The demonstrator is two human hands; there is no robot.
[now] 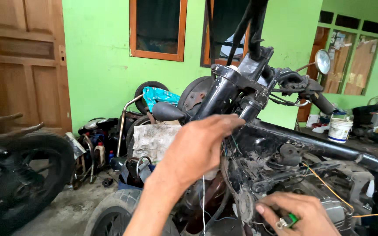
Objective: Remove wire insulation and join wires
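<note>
Your right hand [300, 214] sits nearest, low right, fingers curled tight around a small green part with a metal end [288, 220]. Your left hand [197, 146] is up at centre, fingers pressed together and reaching into the wiring [241, 144] just under the steering neck [224, 94] of the stripped black motorbike [311, 146]; fingertips touch the frame there. Can't tell if they pinch a wire, the palm side is hidden.

Risks, judged from this:
- Thin loose wires hang under your left wrist, and an orange wire [329, 185] runs right past your right hand. A snagged finger could tug one off its joint.
- The green part is small and held only at the fingertips. If dropped, it likely vanishes into the greasy engine area below.
- Frame is grimy, so your grip could slip.
- Front tyre [114, 209] sits close under your left forearm, handlebar [316, 94] and round mirror [323, 61] overhead; a knock seems possible if you pull back fast.

Packages and labels:
- White bucket with a blue band [340, 129], far right on the floor.
- White bottle with a red label [100, 153] and a small blue-capped bottle [110, 155], far left, low against the green wall [97, 65].
- Crumpled teal plastic bag [160, 96] on a spare wheel, far centre.
- Print too small to make out.

Another black tyre [31, 175] fills the near left.
</note>
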